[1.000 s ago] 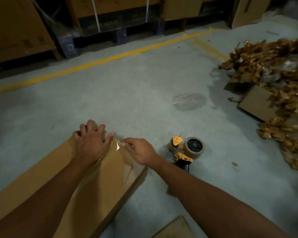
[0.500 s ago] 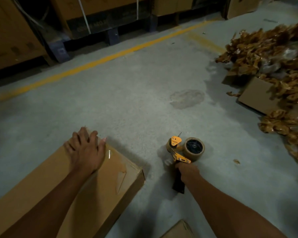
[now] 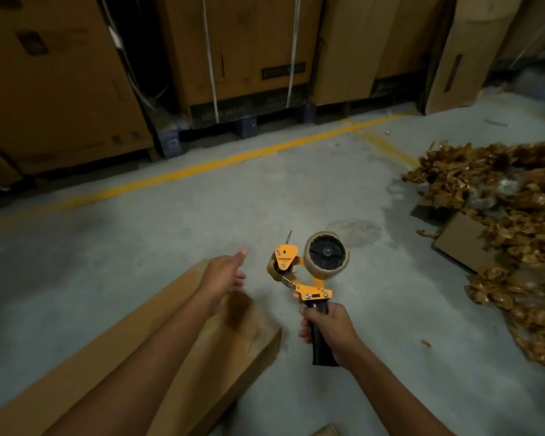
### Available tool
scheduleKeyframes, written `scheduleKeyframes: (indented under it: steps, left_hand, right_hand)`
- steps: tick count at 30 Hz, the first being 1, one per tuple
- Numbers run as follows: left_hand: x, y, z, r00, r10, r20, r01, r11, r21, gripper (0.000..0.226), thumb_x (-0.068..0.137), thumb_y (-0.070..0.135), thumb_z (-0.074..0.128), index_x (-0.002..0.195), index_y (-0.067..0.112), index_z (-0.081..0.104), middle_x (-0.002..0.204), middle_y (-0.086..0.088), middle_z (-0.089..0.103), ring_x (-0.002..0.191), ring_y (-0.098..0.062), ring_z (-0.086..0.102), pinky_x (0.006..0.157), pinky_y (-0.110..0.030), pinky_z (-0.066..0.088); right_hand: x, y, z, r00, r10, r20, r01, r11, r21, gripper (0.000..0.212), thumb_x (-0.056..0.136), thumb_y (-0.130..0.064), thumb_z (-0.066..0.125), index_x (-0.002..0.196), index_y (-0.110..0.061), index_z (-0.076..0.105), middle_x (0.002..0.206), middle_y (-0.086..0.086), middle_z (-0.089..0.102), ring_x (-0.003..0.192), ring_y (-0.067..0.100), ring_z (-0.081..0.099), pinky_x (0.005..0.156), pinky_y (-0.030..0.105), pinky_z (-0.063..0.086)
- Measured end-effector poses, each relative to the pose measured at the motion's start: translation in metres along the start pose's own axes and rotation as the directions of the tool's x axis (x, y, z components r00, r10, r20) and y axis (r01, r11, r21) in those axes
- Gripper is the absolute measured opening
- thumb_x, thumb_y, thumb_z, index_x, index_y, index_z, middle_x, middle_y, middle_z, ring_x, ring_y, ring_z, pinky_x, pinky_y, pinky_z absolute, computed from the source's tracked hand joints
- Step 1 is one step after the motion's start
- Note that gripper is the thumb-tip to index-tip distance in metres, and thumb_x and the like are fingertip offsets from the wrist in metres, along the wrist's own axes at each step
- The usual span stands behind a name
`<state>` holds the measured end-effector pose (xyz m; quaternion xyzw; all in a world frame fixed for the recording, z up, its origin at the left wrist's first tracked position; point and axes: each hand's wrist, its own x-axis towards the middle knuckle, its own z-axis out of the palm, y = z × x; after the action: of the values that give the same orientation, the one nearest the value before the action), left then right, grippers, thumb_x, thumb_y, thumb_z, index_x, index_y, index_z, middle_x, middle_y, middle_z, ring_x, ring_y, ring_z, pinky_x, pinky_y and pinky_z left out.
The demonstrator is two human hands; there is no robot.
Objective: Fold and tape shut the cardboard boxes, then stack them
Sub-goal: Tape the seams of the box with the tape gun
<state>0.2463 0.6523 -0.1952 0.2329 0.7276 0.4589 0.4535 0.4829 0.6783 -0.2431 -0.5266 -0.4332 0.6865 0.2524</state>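
Note:
A long flat cardboard box (image 3: pixel 114 357) lies on the concrete floor at the lower left, its taped end toward the middle. My left hand (image 3: pixel 224 276) hovers above that end with fingers loosely extended, holding nothing. My right hand (image 3: pixel 326 325) grips the black handle of a yellow tape dispenser (image 3: pixel 309 272), lifted off the floor, with its brown tape roll (image 3: pixel 327 253) on top and its cutter end facing the box.
A heap of crumpled brown tape scraps (image 3: pixel 501 221) and a flat cardboard piece (image 3: pixel 463 243) lie at the right. Large strapped cartons (image 3: pixel 239 58) on pallets stand behind a yellow floor line (image 3: pixel 202 166). Another cardboard corner (image 3: pixel 326 431) shows at the bottom edge.
My right hand left the tape on the box, grasped the dispenser on the floor and lifted it. My left hand rose off the box end. The view tilted up.

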Motion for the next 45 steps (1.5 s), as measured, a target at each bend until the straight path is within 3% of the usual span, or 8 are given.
scheduleKeyframes:
  steps: [5,13,18,25,32,36,40,45]
  left_hand:
    - [-0.07,0.022,-0.008,0.996,-0.074,0.052,0.082,0.979,-0.189,0.047,0.097,0.052,0.055,0.109,0.007,0.059,0.077,-0.015,0.062,0.069,-0.026,0.062,0.058,-0.033,0.056]
    - [-0.167,0.01,-0.044,1.0,-0.003,0.026,0.012,0.933,-0.358,0.035,0.093,-0.01,0.039,0.119,0.001,0.059,0.088,-0.019,0.065,0.082,-0.031,0.067,0.065,-0.033,0.06]
    - [-0.22,0.0,-0.041,0.997,0.001,0.079,0.036,0.885,-0.465,0.019,0.098,0.006,0.047,0.107,-0.002,0.062,0.097,-0.022,0.067,0.089,-0.032,0.068,0.074,-0.035,0.062]
    - [-0.249,-0.006,-0.043,0.992,-0.042,0.117,0.115,0.667,-0.736,0.026,0.095,0.012,0.04,0.105,-0.007,0.055,0.108,-0.034,0.065,0.092,-0.045,0.069,0.055,-0.038,0.061]
    - [-0.238,0.001,-0.053,0.987,-0.074,0.14,0.147,0.758,-0.635,0.029,0.102,0.005,0.05,0.13,-0.001,0.051,0.11,-0.028,0.064,0.084,-0.037,0.071,0.058,-0.037,0.062]
    - [-0.217,0.003,-0.059,0.986,-0.083,0.141,0.15,0.805,-0.574,0.018,0.103,0.002,0.046,0.118,-0.003,0.054,0.102,-0.024,0.063,0.079,-0.033,0.07,0.068,-0.036,0.061]
    - [-0.189,0.007,-0.06,0.991,-0.035,0.13,0.103,0.82,-0.564,0.015,0.099,-0.004,0.049,0.101,0.004,0.062,0.097,-0.017,0.068,0.07,-0.026,0.073,0.053,-0.028,0.059]
    - [-0.128,0.028,-0.067,0.989,0.135,0.055,-0.132,0.99,-0.044,0.02,0.098,-0.008,0.048,0.093,0.005,0.062,0.09,-0.023,0.071,0.071,-0.03,0.072,0.057,-0.032,0.06]
  right_hand:
    - [-0.052,-0.014,0.028,0.989,-0.15,0.012,0.15,0.974,-0.169,0.009,0.089,-0.002,0.068,0.084,0.0,0.062,0.062,0.014,0.063,0.052,0.026,0.058,0.053,0.034,0.048]
    - [-0.136,-0.021,0.031,0.951,-0.301,0.066,0.303,0.875,-0.378,0.005,0.086,0.0,0.067,0.084,0.0,0.063,0.06,0.014,0.066,0.05,0.024,0.06,0.05,0.034,0.053]
    - [-0.179,-0.027,0.018,0.922,-0.371,0.111,0.379,0.806,-0.454,0.005,0.086,-0.003,0.069,0.087,-0.001,0.064,0.061,0.014,0.067,0.049,0.022,0.061,0.05,0.033,0.055]
    - [-0.204,-0.036,0.013,0.892,-0.431,0.134,0.44,0.763,-0.474,0.007,0.084,-0.003,0.071,0.088,-0.002,0.065,0.065,0.012,0.066,0.049,0.021,0.06,0.052,0.035,0.055]
    - [-0.202,-0.041,0.014,0.864,-0.475,0.166,0.478,0.671,-0.567,0.01,0.083,-0.009,0.076,0.087,-0.009,0.067,0.07,0.008,0.07,0.052,0.017,0.065,0.053,0.032,0.058]
    - [-0.189,-0.038,0.019,0.848,-0.504,0.165,0.489,0.621,-0.613,0.019,0.077,-0.014,0.082,0.086,-0.017,0.066,0.075,0.001,0.071,0.059,0.015,0.069,0.057,0.031,0.06]
    - [-0.162,-0.04,0.028,0.822,-0.56,0.103,0.502,0.629,-0.594,0.023,0.073,-0.015,0.084,0.085,-0.026,0.067,0.078,-0.008,0.071,0.072,0.008,0.067,0.065,0.026,0.055]
    - [-0.116,-0.038,0.034,0.889,-0.399,0.226,0.455,0.705,-0.544,0.009,0.084,-0.009,0.074,0.086,-0.017,0.071,0.062,0.009,0.067,0.056,0.023,0.065,0.062,0.047,0.06]
